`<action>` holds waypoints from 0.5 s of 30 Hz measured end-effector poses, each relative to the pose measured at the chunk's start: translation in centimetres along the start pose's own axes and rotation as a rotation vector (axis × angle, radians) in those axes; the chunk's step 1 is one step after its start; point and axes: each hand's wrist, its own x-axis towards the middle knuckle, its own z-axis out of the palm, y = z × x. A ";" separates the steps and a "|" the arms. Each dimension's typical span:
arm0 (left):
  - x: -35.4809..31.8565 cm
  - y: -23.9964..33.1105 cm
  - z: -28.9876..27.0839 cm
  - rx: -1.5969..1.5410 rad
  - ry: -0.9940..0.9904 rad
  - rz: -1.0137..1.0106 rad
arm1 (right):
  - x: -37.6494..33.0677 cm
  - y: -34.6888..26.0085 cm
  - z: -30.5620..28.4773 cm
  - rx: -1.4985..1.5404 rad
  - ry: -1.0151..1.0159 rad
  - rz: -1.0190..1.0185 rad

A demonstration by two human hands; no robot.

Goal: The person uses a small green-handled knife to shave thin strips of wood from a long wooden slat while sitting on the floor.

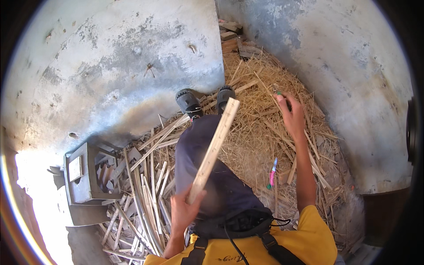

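Observation:
My left hand (183, 212) is closed round the lower end of a long, flat strip of pale wood (213, 150). The strip slants up and to the right across my dark trousers. Reaching out at the far right, my right hand (291, 112) has bent fingers over the straw. A small green and dark object (278, 93) shows at its fingertips; its kind is too small to tell. Below that hand, a knife (272, 173) with a pink and green handle lies on the straw-covered ground, blade pointing away from me.
Loose straw and shavings (247, 132) cover the ground ahead. Many thin wooden sticks (150, 198) lie piled at the left, beside a grey box-like frame (90, 176). Worn pale walls (132, 57) rise ahead and at the right (349, 88). Bricks (229, 37) lie in the far gap.

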 end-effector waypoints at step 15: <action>3.5 2.7 2.7 -0.065 0.073 0.170 | -13.7 -8.4 5.7 0.221 -0.231 -0.467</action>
